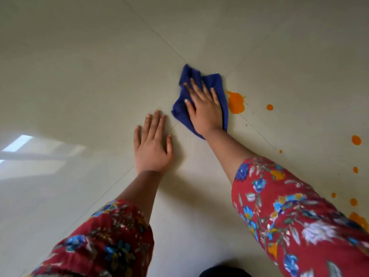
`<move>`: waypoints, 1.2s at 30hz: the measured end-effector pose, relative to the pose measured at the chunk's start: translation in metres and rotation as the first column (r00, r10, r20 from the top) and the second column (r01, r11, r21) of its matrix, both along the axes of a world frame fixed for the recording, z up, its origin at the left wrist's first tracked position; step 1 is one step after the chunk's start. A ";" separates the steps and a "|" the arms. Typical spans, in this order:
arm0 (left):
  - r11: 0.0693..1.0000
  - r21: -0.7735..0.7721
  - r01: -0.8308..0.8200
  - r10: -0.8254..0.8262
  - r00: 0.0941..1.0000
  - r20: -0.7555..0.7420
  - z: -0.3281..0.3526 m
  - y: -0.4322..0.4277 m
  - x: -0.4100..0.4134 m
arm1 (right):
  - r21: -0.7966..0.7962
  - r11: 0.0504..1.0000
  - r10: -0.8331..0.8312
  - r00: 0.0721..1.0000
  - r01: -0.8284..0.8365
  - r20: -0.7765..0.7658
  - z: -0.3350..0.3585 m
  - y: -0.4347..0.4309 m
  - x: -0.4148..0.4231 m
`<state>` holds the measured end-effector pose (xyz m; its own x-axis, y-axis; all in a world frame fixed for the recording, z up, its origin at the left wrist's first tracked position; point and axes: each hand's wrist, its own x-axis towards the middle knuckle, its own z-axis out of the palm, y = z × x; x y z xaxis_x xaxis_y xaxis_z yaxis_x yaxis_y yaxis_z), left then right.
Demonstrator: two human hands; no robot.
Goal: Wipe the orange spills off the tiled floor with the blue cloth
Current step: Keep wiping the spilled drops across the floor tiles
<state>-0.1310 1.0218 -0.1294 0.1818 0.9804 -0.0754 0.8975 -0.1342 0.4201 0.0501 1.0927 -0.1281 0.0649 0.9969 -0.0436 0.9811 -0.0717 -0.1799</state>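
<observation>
- Nearest the camera are two red floral sleeves: the right sleeve [295,216] runs in from the lower right, the left sleeve [95,242] from the lower left, and a dark shape [225,271] sits at the bottom edge between them.
- The blue cloth [216,80] lies crumpled on the tiled floor [79,76], right where the grout lines cross, its upper folds bunched and its lower corner pointing back toward the forearm.
- The right hand [203,108] lies flat on the cloth with fingers spread, pressing it to the floor, not clenched round it.
- Just beside the cloth's right edge sits the largest orange spill [235,102], a thick, glossy puddle; whether cloth and puddle touch is hard to tell.
- Smaller orange drops [356,140] trail away to the right and down the right edge, well apart from the cloth, and another orange patch [357,218] shows partly hidden behind the right sleeve.
- The left hand [152,144] rests open and empty, palm down on the bare tile, near the cloth's lower left corner but apart from it.
- A bright window reflection [18,143] shines on the glossy tile at far left.
</observation>
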 end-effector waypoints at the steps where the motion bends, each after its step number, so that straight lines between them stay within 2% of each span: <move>1: 1.000 -0.004 0.000 0.000 1.000 -0.005 0.000 -0.001 0.001 | 0.029 0.996 -0.083 0.997 0.083 -0.007 -0.003 -0.007 0.001; 3: 1.000 -0.006 -0.001 0.001 1.000 -0.020 -0.003 -0.001 0.001 | 0.088 0.973 -0.211 0.977 0.212 -0.023 -0.008 -0.035 -0.010; 4: 1.000 -0.004 -0.004 0.004 1.000 -0.027 -0.004 -0.001 0.000 | 0.100 0.973 -0.206 0.978 0.208 -0.034 -0.009 -0.052 -0.023; 6: 1.000 -0.004 -0.007 0.007 0.999 -0.032 -0.004 0.001 0.000 | 0.104 0.994 -0.038 0.998 0.044 -0.059 -0.010 -0.067 -0.044; 8: 1.000 -0.003 -0.010 0.010 1.000 -0.029 -0.003 0.002 0.000 | 0.096 0.982 0.169 0.984 -0.163 -0.060 -0.005 -0.042 -0.043; 10: 1.000 0.003 -0.004 0.005 1.000 -0.029 -0.001 0.001 -0.001 | 0.058 0.977 0.203 0.978 -0.206 0.055 -0.002 -0.007 -0.024; 11: 1.000 0.002 -0.002 0.002 1.000 -0.030 -0.001 0.000 -0.001 | 0.017 0.993 0.117 0.989 -0.119 0.096 -0.001 0.007 -0.007; 13: 1.000 0.000 -0.001 0.001 1.000 -0.031 0.001 0.000 0.000 | -0.031 0.984 -0.167 0.978 0.173 0.128 -0.005 0.012 0.031; 14: 1.000 -0.002 0.000 0.000 0.999 -0.032 0.001 0.001 0.001 | -0.024 0.952 -0.302 0.947 0.306 0.110 -0.007 0.004 0.047; 16: 1.000 -0.010 0.004 -0.004 0.999 -0.040 0.002 0.000 0.001 | 0.038 0.881 -0.473 0.876 0.472 0.090 -0.007 -0.031 0.056; 18: 1.000 -0.007 0.008 -0.008 0.998 -0.056 0.001 0.001 0.001 | 0.107 0.856 -0.514 0.853 0.505 0.085 -0.008 -0.069 0.033; 19: 1.000 -0.006 0.006 -0.006 0.998 -0.062 0.001 0.001 0.002 | 0.115 0.877 -0.476 0.875 0.466 0.084 -0.009 -0.084 0.016; 22: 1.000 0.002 -0.001 0.001 0.998 -0.069 0.000 0.001 0.002 | 0.120 0.980 -0.164 0.985 0.157 0.056 -0.009 -0.080 -0.019; 24: 1.000 0.006 -0.002 0.002 0.997 -0.074 -0.001 0.002 0.002 | 0.102 0.994 -0.054 0.998 0.050 0.036 -0.006 -0.047 -0.002; 25: 1.000 0.004 -0.001 0.002 0.997 -0.075 -0.001 0.002 0.001 | 0.095 0.993 -0.076 0.996 0.071 0.050 -0.007 -0.034 0.014; 27: 1.000 0.010 0.005 -0.004 0.997 -0.076 -0.001 0.001 0.002 | 0.095 0.962 -0.262 0.963 0.256 0.057 -0.010 -0.030 0.056; 29: 1.000 0.012 0.003 -0.002 0.997 -0.071 0.000 0.002 0.003 | 0.121 0.870 -0.485 0.874 0.478 0.029 -0.012 -0.055 0.081; 31: 1.000 0.011 -0.002 0.002 0.998 -0.065 0.001 0.002 0.003 | 0.135 0.793 -0.604 0.795 0.594 0.048 -0.012 -0.092 0.063; 32: 1.000 0.013 -0.003 0.004 0.998 -0.065 0.001 0.002 0.003 | 0.126 0.807 -0.587 0.807 0.577 0.066 -0.010 -0.107 0.042; 33: 1.000 0.014 -0.004 0.005 0.998 -0.067 0.001 0.002 0.003 | 0.107 0.858 -0.511 0.857 0.503 0.068 -0.009 -0.117 0.017; 35: 1.000 0.017 -0.003 0.004 0.997 -0.071 0.002 0.001 0.003 | 0.086 0.971 -0.229 0.972 0.224 0.054 -0.007 -0.113 -0.018; 36: 1.000 0.025 -0.004 0.006 0.997 -0.074 0.002 0.002 0.003 | 0.093 0.991 -0.102 0.994 0.098 0.042 -0.006 -0.098 -0.021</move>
